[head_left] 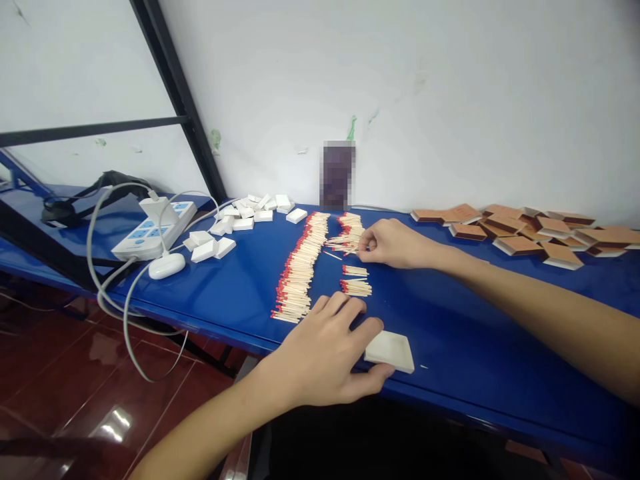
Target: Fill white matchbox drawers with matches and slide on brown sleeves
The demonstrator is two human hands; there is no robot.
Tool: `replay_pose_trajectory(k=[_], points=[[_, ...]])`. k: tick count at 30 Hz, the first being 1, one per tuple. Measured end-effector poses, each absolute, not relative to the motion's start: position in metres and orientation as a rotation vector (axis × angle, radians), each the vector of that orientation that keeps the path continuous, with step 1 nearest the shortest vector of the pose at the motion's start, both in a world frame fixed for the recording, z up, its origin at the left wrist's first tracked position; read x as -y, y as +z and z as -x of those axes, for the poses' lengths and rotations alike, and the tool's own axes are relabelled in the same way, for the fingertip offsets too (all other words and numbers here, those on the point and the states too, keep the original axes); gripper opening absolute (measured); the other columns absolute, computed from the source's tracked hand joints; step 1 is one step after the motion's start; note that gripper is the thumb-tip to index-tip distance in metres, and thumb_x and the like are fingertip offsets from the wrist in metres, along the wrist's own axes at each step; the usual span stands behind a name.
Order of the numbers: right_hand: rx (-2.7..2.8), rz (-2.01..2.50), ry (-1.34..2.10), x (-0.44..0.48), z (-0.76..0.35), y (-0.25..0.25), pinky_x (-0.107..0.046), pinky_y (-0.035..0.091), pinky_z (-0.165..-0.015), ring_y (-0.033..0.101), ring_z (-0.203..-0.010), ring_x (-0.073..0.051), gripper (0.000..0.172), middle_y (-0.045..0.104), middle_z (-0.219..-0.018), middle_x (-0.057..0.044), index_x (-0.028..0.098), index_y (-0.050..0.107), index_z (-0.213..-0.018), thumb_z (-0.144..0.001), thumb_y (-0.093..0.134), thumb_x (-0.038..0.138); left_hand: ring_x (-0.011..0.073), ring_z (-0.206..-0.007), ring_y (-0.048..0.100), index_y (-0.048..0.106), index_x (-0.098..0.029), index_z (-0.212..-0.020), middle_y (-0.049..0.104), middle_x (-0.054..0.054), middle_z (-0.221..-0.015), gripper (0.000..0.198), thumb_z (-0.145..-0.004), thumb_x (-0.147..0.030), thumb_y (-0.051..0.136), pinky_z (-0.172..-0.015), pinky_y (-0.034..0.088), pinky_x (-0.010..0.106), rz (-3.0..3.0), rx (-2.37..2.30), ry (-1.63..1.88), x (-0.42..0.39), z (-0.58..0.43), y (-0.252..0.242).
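Note:
My left hand (330,353) rests at the table's front edge, with thumb and index finger around the left end of a white matchbox tray (393,351). The tray looks hollow and bare inside. My right hand (395,243) pinches at the near end of a pile of red-tipped matches (350,230), fingertips closed on match ends; how many it holds is hidden. One loose match (333,255) lies just left of it. Two small bundles of matches (356,287) lie between my hands. A long row of matches (297,270) runs along their left.
White box trays (243,224) lie heaped at the back left. Orange-brown matchbox sleeves (517,245) are piled at the back right. A power strip (155,230) with cables and a white device (167,266) sits left, near a black frame post (183,100). A blurred dark object (337,177) stands against the wall.

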State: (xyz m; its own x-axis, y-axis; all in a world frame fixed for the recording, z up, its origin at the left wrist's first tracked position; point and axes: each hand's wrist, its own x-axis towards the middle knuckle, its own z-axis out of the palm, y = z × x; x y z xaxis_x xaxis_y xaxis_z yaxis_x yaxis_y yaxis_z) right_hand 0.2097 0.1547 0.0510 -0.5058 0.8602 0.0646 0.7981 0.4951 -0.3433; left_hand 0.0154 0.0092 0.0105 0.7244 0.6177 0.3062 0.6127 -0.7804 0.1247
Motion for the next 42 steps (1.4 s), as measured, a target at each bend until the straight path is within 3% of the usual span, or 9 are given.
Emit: replay_pose_trajectory(k=[13, 33, 42], points=[[2.492, 1.506, 0.439, -0.167, -0.210, 0.073, -0.028, 0.039, -0.056, 0.053, -0.058, -0.013, 0.010, 0.066, -0.065, -0.001, 0.017, 0.070, -0.067, -0.071, 0.064, 0.024, 0.0277, -0.100, 0.049, 0.060, -0.016, -0.116, 0.056, 0.010, -0.109, 0.040, -0.096, -0.049, 0.051, -0.087, 0.046, 0.043, -2.901, -1.035, 0.514, -0.009, -0.015, 0.012], [2.524, 1.422, 0.221, -0.167, -0.230, 0.082, -0.028, 0.038, -0.056, 0.054, -0.057, -0.013, 0.016, 0.065, -0.065, -0.001, 0.018, 0.072, -0.074, -0.074, 0.062, 0.030, 0.0274, -0.099, 0.048, 0.061, -0.016, -0.115, 0.056, 0.010, -0.109, 0.040, -0.096, -0.049, 0.050, -0.086, 0.046, 0.043, -2.903, -1.036, 0.513, -0.009, -0.016, 0.011], [2.524, 1.370, 0.263, -0.160, -0.222, 0.083, -0.027, 0.039, -0.058, 0.054, -0.058, -0.012, 0.012, 0.066, -0.067, -0.001, 0.017, 0.071, -0.073, -0.073, 0.062, 0.025, 0.0276, -0.099, 0.049, 0.061, -0.016, -0.115, 0.056, 0.010, -0.109, 0.039, -0.096, -0.049, 0.050, -0.086, 0.046, 0.043, -2.894, -1.039, 0.500, -0.008, -0.016, 0.011]])
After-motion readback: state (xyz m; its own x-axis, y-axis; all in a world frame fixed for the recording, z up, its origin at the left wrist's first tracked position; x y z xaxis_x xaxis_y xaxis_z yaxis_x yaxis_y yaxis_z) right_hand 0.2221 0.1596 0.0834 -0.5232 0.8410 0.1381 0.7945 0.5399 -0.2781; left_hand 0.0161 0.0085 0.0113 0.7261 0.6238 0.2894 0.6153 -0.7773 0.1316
